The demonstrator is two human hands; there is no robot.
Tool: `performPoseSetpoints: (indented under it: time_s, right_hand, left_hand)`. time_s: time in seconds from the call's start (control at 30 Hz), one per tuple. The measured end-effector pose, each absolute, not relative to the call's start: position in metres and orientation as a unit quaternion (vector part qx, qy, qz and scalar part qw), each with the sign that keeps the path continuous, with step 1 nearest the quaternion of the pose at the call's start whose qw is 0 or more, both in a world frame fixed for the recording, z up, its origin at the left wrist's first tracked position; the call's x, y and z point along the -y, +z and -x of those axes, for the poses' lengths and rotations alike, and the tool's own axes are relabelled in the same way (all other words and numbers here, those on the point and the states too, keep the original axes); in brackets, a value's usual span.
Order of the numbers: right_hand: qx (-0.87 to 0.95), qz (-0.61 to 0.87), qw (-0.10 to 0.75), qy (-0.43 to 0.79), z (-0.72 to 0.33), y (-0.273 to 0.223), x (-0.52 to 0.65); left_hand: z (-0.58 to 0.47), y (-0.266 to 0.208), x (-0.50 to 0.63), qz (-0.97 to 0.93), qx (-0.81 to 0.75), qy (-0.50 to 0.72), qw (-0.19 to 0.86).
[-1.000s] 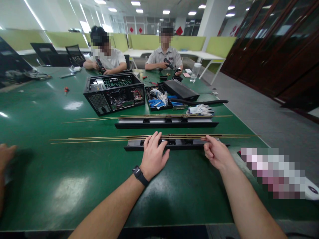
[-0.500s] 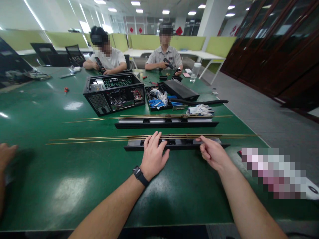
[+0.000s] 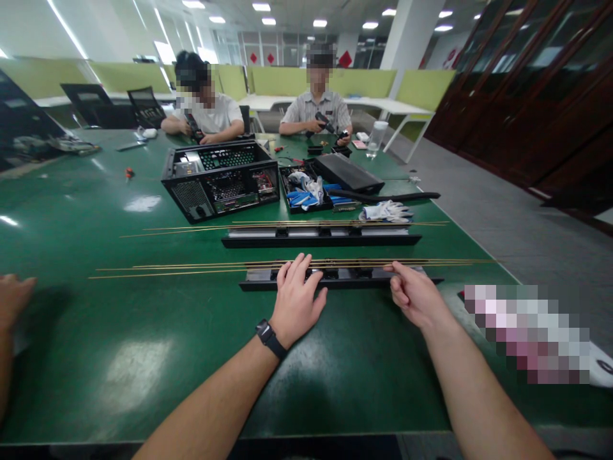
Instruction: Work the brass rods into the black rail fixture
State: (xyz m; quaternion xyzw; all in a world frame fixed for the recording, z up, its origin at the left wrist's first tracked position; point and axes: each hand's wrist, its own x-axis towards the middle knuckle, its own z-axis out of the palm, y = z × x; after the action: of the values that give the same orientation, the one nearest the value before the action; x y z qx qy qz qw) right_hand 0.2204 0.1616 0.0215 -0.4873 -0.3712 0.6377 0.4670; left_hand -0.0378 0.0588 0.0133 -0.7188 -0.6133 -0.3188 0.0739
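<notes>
Near the middle, my left hand (image 3: pixel 297 295) rests with fingers spread over the nearer black-and-silver rail (image 3: pixel 258 283), its fingertips at several thin gold rods (image 3: pixel 158 269) lying along the rail. A dark watch is on that wrist. At the rail's right part, my right hand (image 3: pixel 416 295) has its index fingertip against the rods and the other fingers curled in; whether anything is pinched there is hidden. Behind lies a second rail (image 3: pixel 320 241) of the same kind, also with thin gold rods (image 3: pixel 191 228) along it.
An open black computer case (image 3: pixel 220 179) stands behind the rails, beside a tray (image 3: pixel 288 203) of gloves, a flat black box (image 3: pixel 347 172) and a white glove (image 3: pixel 387 211). Two people sit across the green table (image 3: pixel 119 332). Another person's hand (image 3: pixel 14 300) shows at left.
My right hand has slid slightly to the right along the rods. My left hand stays where it was, and the rails and rods show no clear movement.
</notes>
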Motion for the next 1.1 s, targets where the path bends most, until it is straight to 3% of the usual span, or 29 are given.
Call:
performPoseSetpoints:
  time_s: [1.1]
  right_hand:
    - [0.391,0.486,0.432,0.652,-0.2191,0.0167,-0.1602]
  left_hand:
    - [0.0372,0.0161,-0.0587,0.717,0.613,-0.324,0.073]
